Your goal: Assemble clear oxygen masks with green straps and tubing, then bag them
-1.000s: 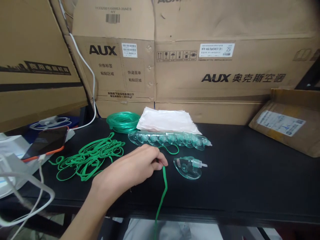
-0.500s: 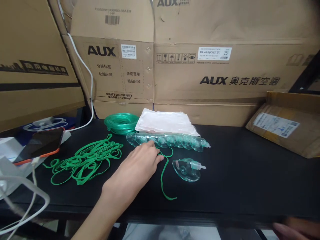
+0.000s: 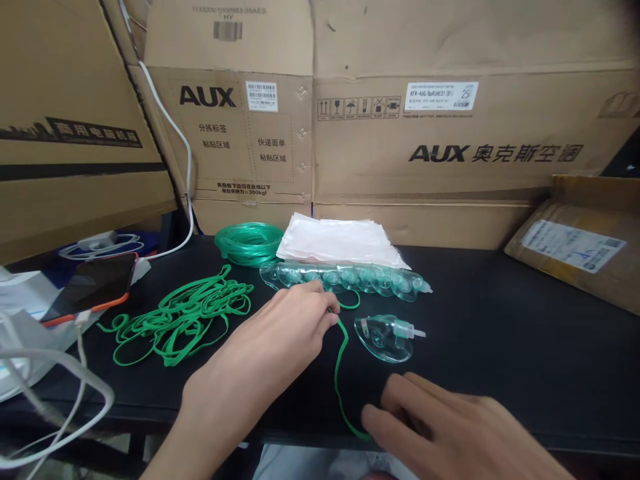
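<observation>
The person's left hand [image 3: 295, 323] extended over the matte black tabletop [image 3: 500, 333] from the lower left of the view. Its thumb and forefinger were closed together on a narrow, flat, bright green band [image 3: 337, 375], with the other fingers bent beneath the back of the hand. A small loop of the band lay just beyond these fingertips; on the near side it ran in a slack curve towards the front edge of the table.

The right hand [image 3: 440, 420] entered at the lower right, partly blurred, its fingers curled and its thumb beside the near end of the band. Whether that thumb and the fingers had hold of the end could not be told.

A single translucent pale-green plastic mask with a whitish tip [image 3: 384, 340] lay just right of the band, apart from both hands. Behind the left hand stood a row of nested translucent green plastic masks [image 3: 350, 280], partly covered by that hand. A flat stack of white sheets [image 3: 340, 241] lay directly behind the row, beside a coil of glossy green plastic tubing [image 3: 250, 245]. A loose tangle of flat green strip [image 3: 180, 317] lay left of the left hand.

At the far left was a dark-screened phone with an orange edge [image 3: 103, 283]; at the far right, a brown parcel with a white label [image 3: 575, 243].
</observation>
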Demonstrator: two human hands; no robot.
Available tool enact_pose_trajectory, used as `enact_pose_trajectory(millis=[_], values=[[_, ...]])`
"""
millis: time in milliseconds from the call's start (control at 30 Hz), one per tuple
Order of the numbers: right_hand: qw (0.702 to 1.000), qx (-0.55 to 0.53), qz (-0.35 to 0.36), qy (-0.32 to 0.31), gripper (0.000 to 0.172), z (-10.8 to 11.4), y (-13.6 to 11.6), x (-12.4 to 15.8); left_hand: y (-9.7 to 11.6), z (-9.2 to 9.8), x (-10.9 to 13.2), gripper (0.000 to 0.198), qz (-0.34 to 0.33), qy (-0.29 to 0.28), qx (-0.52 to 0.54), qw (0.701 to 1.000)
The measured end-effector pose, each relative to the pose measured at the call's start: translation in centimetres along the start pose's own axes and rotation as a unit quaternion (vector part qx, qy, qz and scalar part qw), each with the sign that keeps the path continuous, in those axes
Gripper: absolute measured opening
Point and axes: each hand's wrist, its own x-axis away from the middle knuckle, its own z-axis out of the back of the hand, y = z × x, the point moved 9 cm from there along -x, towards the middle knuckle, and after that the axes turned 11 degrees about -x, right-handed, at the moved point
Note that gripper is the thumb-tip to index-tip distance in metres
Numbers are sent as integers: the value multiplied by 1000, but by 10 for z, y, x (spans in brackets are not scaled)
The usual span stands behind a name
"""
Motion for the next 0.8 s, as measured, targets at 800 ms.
enact_pose_trajectory(millis=[800], values=[[983,75,-155,66,30,35,81,-5,20,3,-11,16,-45,-53,197,978]])
